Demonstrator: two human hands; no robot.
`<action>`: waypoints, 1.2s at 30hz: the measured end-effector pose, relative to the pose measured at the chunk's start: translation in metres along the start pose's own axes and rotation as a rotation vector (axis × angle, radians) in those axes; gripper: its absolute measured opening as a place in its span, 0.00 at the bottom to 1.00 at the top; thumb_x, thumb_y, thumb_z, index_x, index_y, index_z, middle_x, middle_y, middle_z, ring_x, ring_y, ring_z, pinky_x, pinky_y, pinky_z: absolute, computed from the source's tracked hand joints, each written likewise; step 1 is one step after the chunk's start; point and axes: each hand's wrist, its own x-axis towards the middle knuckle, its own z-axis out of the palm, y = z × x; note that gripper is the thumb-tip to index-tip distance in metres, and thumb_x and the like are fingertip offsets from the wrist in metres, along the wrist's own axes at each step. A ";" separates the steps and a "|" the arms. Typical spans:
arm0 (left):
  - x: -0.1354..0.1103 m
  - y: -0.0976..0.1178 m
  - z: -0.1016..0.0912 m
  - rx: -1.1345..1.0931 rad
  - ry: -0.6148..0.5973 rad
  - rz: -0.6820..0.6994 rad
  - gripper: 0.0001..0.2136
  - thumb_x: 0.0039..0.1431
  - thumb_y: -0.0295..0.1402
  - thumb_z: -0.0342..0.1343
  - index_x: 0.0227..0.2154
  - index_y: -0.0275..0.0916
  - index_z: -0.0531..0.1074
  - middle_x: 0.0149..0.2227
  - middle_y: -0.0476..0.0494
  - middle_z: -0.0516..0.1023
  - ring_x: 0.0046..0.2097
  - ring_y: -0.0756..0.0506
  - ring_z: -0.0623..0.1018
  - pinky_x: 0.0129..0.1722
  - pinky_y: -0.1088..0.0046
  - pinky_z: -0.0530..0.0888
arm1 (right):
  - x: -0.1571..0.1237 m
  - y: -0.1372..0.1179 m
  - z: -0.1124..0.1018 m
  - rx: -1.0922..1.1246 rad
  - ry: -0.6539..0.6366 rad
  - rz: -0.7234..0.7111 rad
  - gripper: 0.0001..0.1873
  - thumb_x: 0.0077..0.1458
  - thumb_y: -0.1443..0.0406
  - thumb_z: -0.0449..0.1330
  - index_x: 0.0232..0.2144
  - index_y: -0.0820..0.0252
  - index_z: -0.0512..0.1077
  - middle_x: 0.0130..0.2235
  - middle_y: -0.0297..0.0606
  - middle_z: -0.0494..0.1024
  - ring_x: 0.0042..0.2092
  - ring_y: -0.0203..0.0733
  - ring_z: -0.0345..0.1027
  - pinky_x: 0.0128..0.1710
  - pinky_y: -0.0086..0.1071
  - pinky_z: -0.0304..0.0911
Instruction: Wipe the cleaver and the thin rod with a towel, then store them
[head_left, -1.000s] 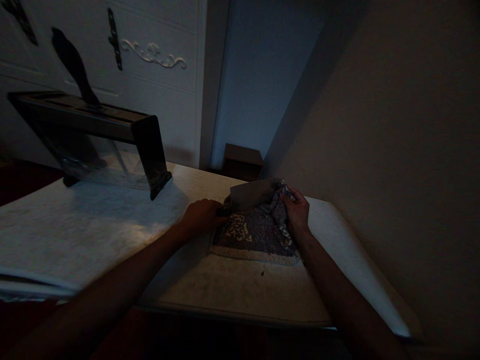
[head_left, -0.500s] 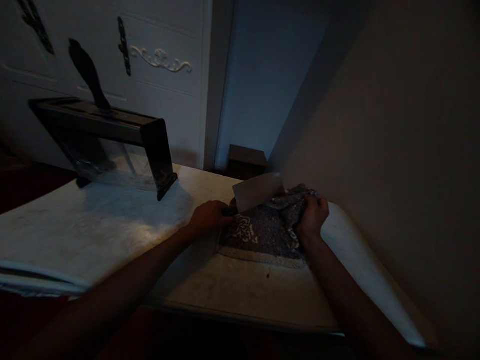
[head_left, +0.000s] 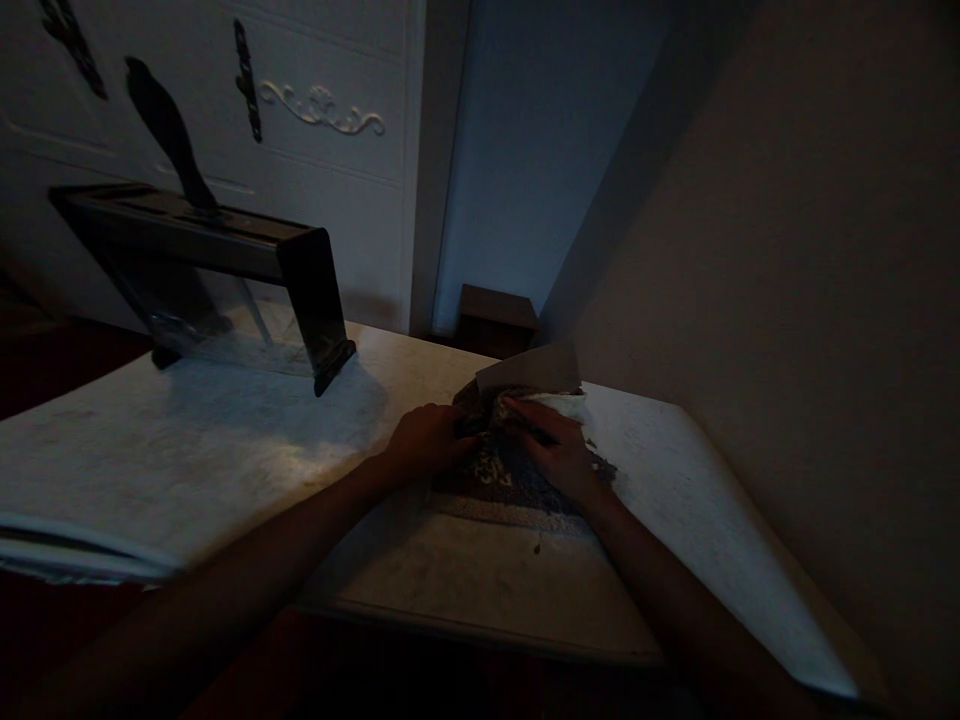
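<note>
A wide cleaver [head_left: 534, 368] stands on edge over a patterned grey towel [head_left: 517, 482] near the far right of the pale tabletop [head_left: 225, 450]. My left hand [head_left: 427, 438] is closed round the cleaver's dark handle. My right hand [head_left: 553, 446] presses a fold of the towel against the lower part of the blade, fingers together over the cloth. The towel's pale hem lies toward me.
A dark knife rack [head_left: 217, 270] with a clear front stands at the back left, one dark handle [head_left: 166, 130] sticking up from it. A plain wall runs along the right. A small brown box [head_left: 495, 318] sits behind the table.
My right hand has swung from the towel's right edge in to the left, bringing the cloth over the blade. The cleaver has tipped lower, with less of it showing.
</note>
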 end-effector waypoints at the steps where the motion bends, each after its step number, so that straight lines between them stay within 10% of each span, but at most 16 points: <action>1: -0.001 0.001 0.001 0.021 0.001 0.003 0.18 0.56 0.49 0.51 0.38 0.40 0.76 0.36 0.39 0.80 0.38 0.39 0.78 0.33 0.69 0.68 | 0.000 -0.002 0.002 -0.003 -0.034 -0.027 0.20 0.54 0.66 0.62 0.49 0.44 0.73 0.48 0.31 0.78 0.49 0.43 0.72 0.53 0.40 0.64; 19: -0.003 0.007 -0.001 -0.046 0.022 -0.032 0.14 0.55 0.44 0.53 0.34 0.40 0.76 0.35 0.42 0.80 0.37 0.42 0.78 0.33 0.71 0.67 | 0.003 -0.004 -0.003 -0.021 -0.153 0.117 0.19 0.49 0.69 0.60 0.43 0.49 0.78 0.43 0.33 0.80 0.42 0.44 0.76 0.44 0.39 0.70; 36: -0.004 0.006 0.001 -0.099 0.037 -0.046 0.14 0.55 0.44 0.53 0.33 0.39 0.76 0.32 0.43 0.79 0.35 0.43 0.77 0.32 0.71 0.67 | 0.000 -0.004 -0.002 -0.111 -0.212 -0.031 0.17 0.54 0.66 0.57 0.46 0.52 0.75 0.45 0.38 0.79 0.46 0.45 0.72 0.48 0.41 0.66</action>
